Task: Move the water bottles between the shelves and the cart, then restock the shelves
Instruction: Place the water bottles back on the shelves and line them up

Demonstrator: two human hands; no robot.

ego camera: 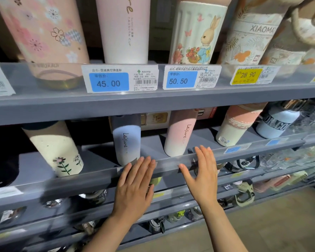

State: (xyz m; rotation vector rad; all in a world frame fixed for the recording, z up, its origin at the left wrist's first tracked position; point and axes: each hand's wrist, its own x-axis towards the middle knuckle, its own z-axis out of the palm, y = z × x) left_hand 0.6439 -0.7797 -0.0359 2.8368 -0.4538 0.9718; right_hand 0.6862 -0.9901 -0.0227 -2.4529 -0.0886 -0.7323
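At the middle shelf (171,161), head view, both hands lie flat with fingers straight, holding nothing. Left hand (135,186): fingertips on the shelf's clear front rail, just below the blue bottle. Right hand (203,176): fingertips over the same rail, just right of the pink bottle's base. The two hands are apart, a gap of rail between them.

Middle shelf, left to right:
- cream bottle with flower print (56,151), tilted, top cut off by the shelf above;
- blue "Leisure" bottle (126,140), upright, cap hidden by the upper shelf;
- pink "Leisure" bottle (179,135), leaning, upper end hidden;
- white bottle with a pink sleeve (233,126), leaning;
- pale blue bottle with a lettered band (275,124), lettering only partly legible.
A carton (154,119) stands behind the blue and pink bottles, mostly hidden.

Upper shelf (153,104), all tops cut off by the frame edge:
- pink floral bottle (42,33);
- white-and-pink bottle (125,31);
- cream bottle with a rabbit picture (196,33);
- leaf-print bottle marked "XIAOMAI" (247,39), with more at far right, blurred.
Price tags on its rail: 45.00 (108,82), 50.50 (179,80), 28.90 (247,75); small print unreadable.

Lower shelves (71,219): goods blurred and half hidden behind rails, kinds not certain. Floor (280,224) at lower right.
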